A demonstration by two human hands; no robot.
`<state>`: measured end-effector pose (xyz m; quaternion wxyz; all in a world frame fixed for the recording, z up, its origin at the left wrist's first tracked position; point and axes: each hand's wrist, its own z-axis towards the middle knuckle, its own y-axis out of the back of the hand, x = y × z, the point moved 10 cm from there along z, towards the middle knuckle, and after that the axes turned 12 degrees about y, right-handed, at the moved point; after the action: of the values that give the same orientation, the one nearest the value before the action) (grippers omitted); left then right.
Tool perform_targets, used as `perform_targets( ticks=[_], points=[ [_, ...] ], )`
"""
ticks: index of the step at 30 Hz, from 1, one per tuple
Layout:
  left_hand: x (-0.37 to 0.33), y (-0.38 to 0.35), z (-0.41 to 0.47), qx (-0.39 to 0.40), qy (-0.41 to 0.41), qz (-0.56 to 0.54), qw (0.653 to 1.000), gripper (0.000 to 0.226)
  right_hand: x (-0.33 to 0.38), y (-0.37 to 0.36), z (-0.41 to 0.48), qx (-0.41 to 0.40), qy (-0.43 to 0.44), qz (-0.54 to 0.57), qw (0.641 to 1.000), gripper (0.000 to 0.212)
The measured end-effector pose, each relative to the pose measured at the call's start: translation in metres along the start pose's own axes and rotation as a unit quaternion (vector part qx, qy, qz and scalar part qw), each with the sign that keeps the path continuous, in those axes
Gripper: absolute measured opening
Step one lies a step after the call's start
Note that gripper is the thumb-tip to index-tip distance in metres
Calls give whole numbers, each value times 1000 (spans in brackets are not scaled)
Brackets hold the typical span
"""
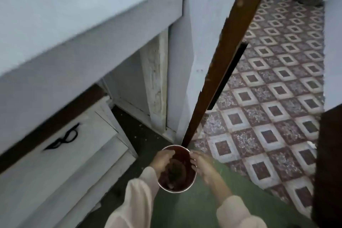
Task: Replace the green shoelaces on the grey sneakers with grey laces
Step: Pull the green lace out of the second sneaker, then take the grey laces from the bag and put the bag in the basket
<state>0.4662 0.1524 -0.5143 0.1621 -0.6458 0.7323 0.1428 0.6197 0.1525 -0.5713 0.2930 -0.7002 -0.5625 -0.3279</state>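
A round dark-red container with a pale rim hangs low in the middle of the head view, above the floor. Inside it lies something dark and coiled, too blurred to name. My left hand curls over the container's left rim, fingers dipping inside. On the right rim my right hand holds the edge with its fingers. Both arms wear pale long sleeves. No sneakers or laces can be made out in this view.
A white counter runs along the left, with a white cabinet door and black handle beneath it. A brown door edge stands just beyond the container. Patterned floor tiles stretch to the right; green cloth lies below my arms.
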Motion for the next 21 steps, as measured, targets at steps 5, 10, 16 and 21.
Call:
perform_targets(
  ticks=[5, 10, 16, 21],
  points=[
    [-52, 5, -125, 11, -35, -26, 999, 18, 96, -31, -79, 28, -13, 54, 998, 16],
    [-92, 29, -232, -7, -80, -48, 996, 12, 190, -77, -147, 54, 11, 74, 996, 27],
    [-119, 95, -349, -61, -173, -105, 977, 24, 321, -166, -235, 174, 131, 13, 976, 22],
    [-129, 185, -429, -99, -249, -175, 947, 20, 380, -258, -284, 243, 180, -27, 953, 21]
  ],
)
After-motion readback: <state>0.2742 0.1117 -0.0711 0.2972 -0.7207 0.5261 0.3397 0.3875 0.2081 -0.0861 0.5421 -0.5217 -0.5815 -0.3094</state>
